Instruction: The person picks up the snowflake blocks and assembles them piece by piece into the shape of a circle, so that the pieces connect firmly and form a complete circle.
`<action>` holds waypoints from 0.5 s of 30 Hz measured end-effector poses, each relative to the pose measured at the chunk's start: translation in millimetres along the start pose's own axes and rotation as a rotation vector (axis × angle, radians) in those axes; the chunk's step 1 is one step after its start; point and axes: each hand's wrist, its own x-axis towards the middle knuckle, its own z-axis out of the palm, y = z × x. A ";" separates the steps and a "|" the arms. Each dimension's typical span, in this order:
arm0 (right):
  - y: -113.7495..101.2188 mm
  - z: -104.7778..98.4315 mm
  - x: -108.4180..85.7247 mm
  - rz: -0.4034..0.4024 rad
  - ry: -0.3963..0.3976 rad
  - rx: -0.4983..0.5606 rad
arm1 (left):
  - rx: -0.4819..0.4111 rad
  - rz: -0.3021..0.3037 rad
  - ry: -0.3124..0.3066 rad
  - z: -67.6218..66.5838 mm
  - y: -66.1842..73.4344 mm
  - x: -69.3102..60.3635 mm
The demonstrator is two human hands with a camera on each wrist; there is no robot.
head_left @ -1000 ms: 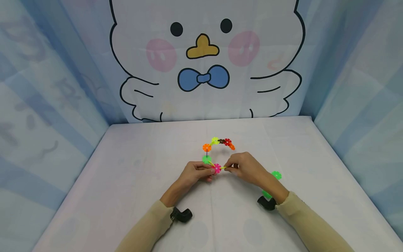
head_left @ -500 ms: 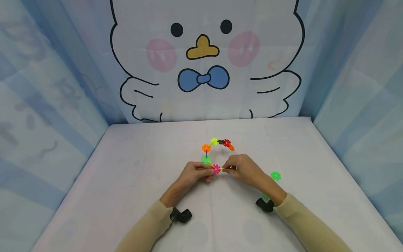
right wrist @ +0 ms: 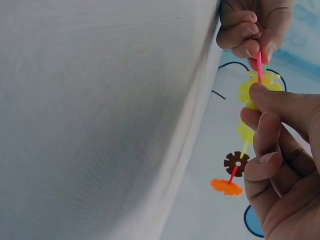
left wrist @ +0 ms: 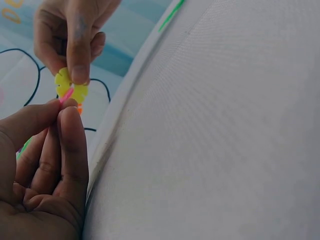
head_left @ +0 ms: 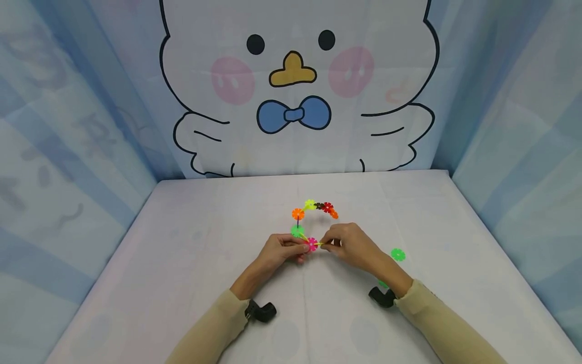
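Pinching a pink disc (head_left: 311,244) between thumb and fingers of the left hand (head_left: 285,247), at nine o'clock, and a yellow disc (left wrist: 62,82) in the right hand (head_left: 349,242), directly at three. Pictured with pink edge against yellow rim; impossible to tell how deeply slotted. Linked from the pink disc toward half past ten by a yellow link (head_left: 303,236), seen nearly edge-on, to a green disc (head_left: 297,231). Curving onward clockwise through an orange disc (head_left: 297,214) at eleven, a yellow-green disc (head_left: 310,204) at twelve, a brown disc (head_left: 319,206) just past it, then a red disc (head_left: 328,207) and an orange end disc (head_left: 334,215) near one. Showing farther out, on a white tablecloth (head_left: 218,212), a loose green disc (head_left: 398,254) at three and a second green piece (head_left: 383,284) at four, partly hidden by the right wrist. Wearing black devices (head_left: 263,313) at both wrists and beige sleeves (head_left: 213,323) reaching in from eight and four. Framed at twelve by a pale curtain (head_left: 254,151) printed with a cartoon in a blue bow tie (head_left: 294,115).
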 end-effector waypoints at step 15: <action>6.7 -8.6 -5.4 0.092 -0.076 0.037 | -0.007 -0.008 -0.010 -1.5 -0.2 -0.1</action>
